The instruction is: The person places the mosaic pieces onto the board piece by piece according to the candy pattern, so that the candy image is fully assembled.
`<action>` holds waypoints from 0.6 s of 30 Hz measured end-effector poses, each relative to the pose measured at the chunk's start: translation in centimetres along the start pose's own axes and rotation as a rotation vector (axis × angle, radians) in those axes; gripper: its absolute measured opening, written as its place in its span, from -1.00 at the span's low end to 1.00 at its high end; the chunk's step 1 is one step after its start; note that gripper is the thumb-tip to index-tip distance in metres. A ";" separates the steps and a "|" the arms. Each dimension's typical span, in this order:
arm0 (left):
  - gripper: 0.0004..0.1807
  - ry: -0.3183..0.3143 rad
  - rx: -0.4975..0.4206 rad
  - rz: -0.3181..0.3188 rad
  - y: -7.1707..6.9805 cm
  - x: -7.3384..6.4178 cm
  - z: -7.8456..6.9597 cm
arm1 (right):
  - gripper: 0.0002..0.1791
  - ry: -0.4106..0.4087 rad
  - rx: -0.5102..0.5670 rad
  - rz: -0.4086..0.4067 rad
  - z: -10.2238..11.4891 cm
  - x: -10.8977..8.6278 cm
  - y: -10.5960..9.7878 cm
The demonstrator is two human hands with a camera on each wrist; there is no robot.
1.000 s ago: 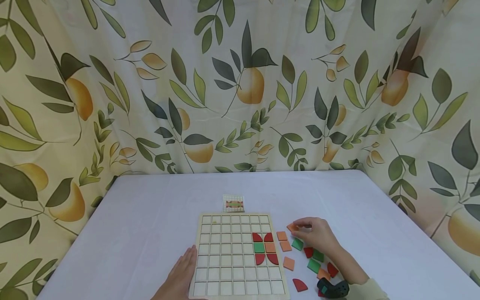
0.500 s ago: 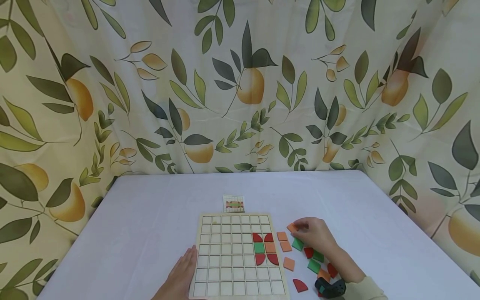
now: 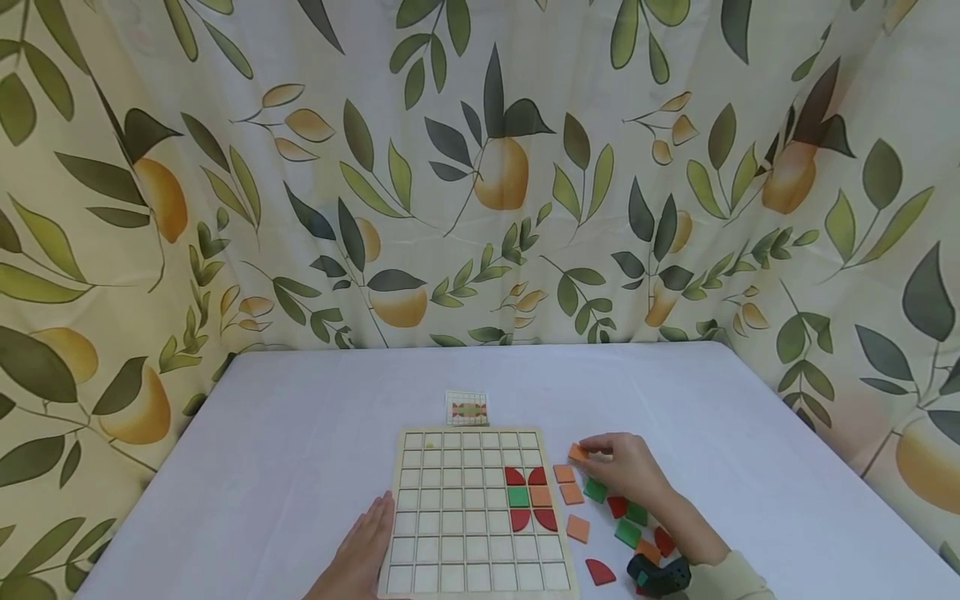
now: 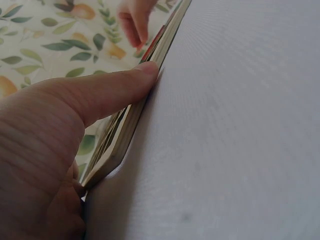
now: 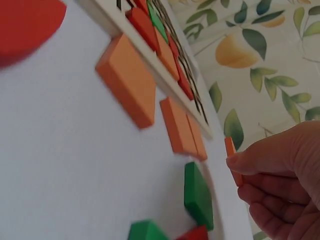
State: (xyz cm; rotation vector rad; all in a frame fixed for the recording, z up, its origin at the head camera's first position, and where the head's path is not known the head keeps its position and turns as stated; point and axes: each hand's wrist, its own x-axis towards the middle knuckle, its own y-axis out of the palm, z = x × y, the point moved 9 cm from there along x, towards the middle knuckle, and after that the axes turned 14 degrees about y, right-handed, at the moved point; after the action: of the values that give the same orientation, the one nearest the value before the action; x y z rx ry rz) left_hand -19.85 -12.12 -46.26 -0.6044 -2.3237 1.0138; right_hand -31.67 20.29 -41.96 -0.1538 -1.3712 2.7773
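1. Head view: the right hand [image 3: 626, 467] pinches an orange square tile [image 3: 577, 452] beside the far right corner of the wooden grid board [image 3: 442, 550]. The left hand [image 3: 360, 546] lies along the board's left edge, fingers straight, well apart from the right. Seven pieces fill cells on the board's right; the pattern card [image 3: 467, 408] stands just beyond it. The step in hand looks like picking up a tile for the grid. The next move would call for carrying it leftward and squaring it to a cell; which cell cannot be told.

2. Left wrist view: the left thumb [image 4: 147, 70] touches the board's side, apparently steadying it.

3. Right wrist view: the pinched tile is seen nearly edge-on, tipped up, its narrow side running steeply from upper left to lower right. Being square, it has no long axis across its face. Whether it touches the tablecloth [image 5: 75, 150] cannot be told. It would probably need tipping flat before seating. Loose orange tiles [image 5: 181, 127] lie flat beside the board.
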 end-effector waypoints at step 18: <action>0.34 0.053 0.075 -0.013 0.0 0.0 -0.1 | -0.81 -0.148 0.075 0.050 4.7 -1.2 2.0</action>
State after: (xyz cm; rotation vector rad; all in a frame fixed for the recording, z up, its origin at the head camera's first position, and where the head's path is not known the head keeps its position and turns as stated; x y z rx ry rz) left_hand -19.81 -12.04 -46.20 -0.5788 -2.2302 1.0608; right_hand -30.94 15.31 -40.61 0.0211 -1.3062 2.9303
